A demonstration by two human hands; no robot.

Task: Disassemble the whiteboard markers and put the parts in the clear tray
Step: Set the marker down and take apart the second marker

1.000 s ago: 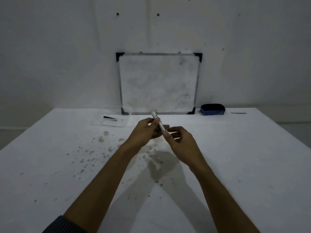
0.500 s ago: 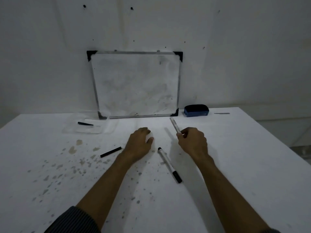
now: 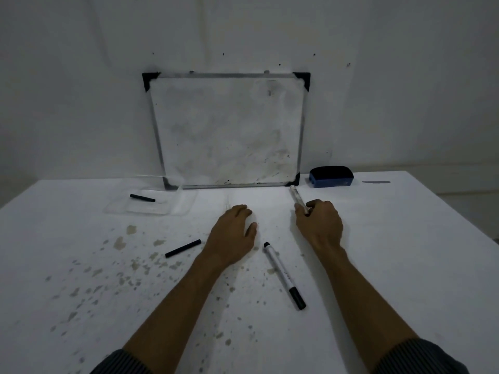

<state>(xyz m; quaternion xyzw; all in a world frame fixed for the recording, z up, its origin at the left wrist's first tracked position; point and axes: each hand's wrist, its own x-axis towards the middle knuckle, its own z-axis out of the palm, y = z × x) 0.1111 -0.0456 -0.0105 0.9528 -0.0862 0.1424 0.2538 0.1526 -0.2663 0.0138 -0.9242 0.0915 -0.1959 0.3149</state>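
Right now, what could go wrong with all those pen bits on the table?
The loose black piece lies outside the clear tray, so it might get forgotten. The whole marker lies between the arms and could roll if a sleeve bumps it. The right hand pinches only one end of the marker barrel, which might slip.

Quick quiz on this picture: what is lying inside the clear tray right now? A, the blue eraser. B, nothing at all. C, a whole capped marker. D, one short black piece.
D: the clear tray holds one short black piece; the whole marker lies on the table between the arms, and the blue eraser sits beside the whiteboard.
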